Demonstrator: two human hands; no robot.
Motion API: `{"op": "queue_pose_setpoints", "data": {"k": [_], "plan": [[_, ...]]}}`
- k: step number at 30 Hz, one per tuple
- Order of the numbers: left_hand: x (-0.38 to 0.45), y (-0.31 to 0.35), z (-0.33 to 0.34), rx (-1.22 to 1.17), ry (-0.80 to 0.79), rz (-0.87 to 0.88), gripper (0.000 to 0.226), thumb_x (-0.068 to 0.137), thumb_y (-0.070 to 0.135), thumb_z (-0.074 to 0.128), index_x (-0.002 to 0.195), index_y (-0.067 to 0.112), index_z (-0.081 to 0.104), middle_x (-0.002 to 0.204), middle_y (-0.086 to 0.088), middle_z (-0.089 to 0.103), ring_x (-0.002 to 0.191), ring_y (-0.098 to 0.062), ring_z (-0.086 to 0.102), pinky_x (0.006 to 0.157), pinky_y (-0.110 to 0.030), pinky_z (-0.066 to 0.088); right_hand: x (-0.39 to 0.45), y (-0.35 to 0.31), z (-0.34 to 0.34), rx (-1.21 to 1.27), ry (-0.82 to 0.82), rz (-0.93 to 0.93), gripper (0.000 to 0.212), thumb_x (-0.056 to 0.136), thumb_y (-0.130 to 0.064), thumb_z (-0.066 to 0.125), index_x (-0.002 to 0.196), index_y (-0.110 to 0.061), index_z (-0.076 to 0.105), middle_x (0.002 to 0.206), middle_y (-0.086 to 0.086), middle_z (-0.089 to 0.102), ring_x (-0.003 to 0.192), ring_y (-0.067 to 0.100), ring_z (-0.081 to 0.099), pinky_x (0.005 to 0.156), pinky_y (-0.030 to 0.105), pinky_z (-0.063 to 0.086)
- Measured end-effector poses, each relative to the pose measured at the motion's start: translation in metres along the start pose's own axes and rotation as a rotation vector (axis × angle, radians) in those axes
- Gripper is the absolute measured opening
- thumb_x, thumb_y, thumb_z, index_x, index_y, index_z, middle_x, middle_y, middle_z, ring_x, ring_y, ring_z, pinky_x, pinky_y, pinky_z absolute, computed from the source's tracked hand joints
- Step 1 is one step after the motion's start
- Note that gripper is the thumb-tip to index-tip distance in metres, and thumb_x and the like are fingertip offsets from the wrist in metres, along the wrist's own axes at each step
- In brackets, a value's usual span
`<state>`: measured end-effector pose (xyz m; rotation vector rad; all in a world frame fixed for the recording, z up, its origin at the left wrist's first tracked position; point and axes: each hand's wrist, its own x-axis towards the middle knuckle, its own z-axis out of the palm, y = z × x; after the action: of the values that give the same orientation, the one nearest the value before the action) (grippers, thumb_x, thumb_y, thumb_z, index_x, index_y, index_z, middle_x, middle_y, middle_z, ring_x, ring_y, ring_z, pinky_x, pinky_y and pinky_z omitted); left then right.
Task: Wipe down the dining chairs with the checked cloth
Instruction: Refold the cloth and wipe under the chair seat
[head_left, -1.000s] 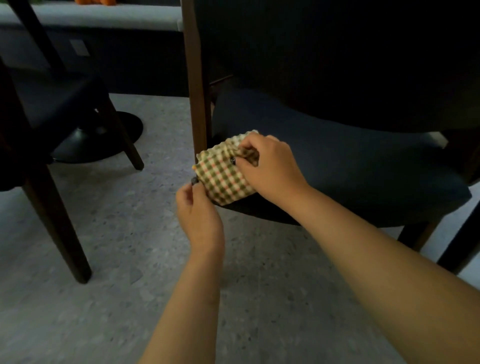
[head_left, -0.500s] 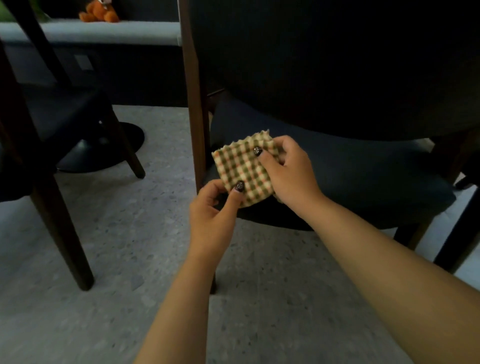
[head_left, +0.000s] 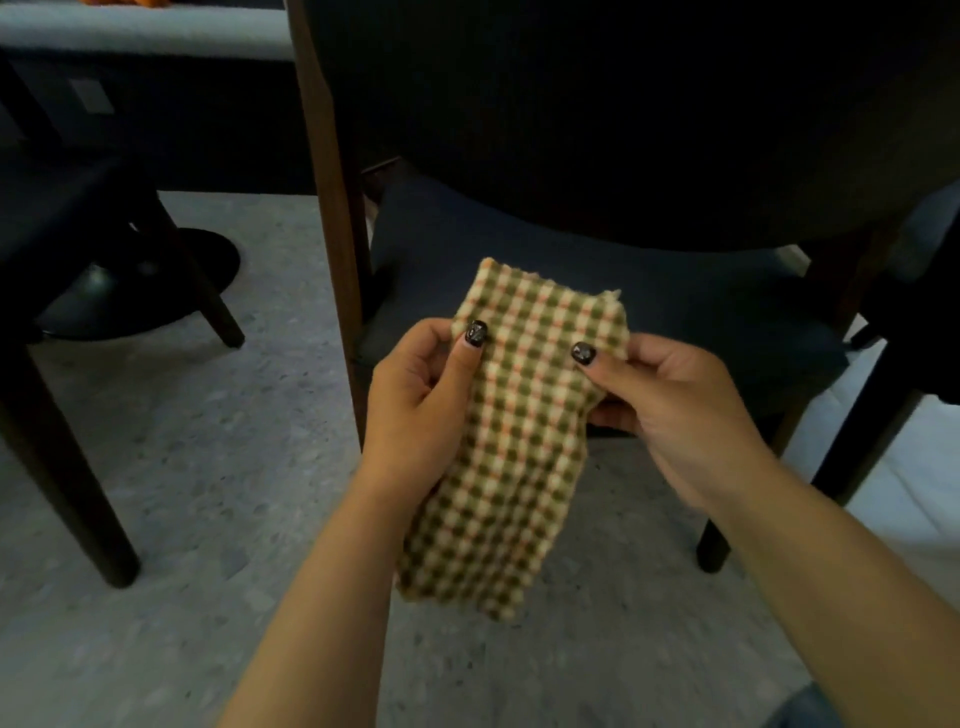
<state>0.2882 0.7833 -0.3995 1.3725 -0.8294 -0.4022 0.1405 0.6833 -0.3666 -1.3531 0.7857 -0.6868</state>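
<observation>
Both hands are up in front of the chair, and between them hangs the green, cream and orange checked woven cloth (head_left: 511, 441), clear of the seat and held out in the air just in front of it. The left hand (head_left: 421, 410) pinches its upper left edge, thumb on top; the right hand (head_left: 670, 410) pinches the upper right edge the same way, thumbs facing each other across the fabric. This is a light, soft piece: it droops limp below the grip, so it will fold and bunch readily, and the top corners look like the right place to hold it while it is arranged, then a flat palm behind it for wiping. Its edges look a little frayed, the weave coarse, the lower part hanging loose in a long strip. Behind it waits the dark blue upholstered dining chair with brown wooden legs (head_left: 597, 291), seat untouched by the cloth at this instant.
</observation>
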Motion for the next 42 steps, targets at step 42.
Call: {"op": "queue_pose_setpoints", "data": {"k": [42], "plan": [[0.001, -0.011, 0.004, -0.243, -0.072, -0.096, 0.014, 0.077, 0.016, 0.067, 0.090, 0.009, 0.068, 0.085, 0.001, 0.075, 0.082, -0.012, 0.071, 0.071, -0.020, 0.055, 0.014, -0.002, -0.002, -0.289, -0.021, -0.192, 0.040, 0.078, -0.029, 0.073, 0.115, -0.035, 0.060, 0.098, -0.010, 0.073, 0.088, 0.003, 0.069, 0.071, 0.020, 0.057]]}}
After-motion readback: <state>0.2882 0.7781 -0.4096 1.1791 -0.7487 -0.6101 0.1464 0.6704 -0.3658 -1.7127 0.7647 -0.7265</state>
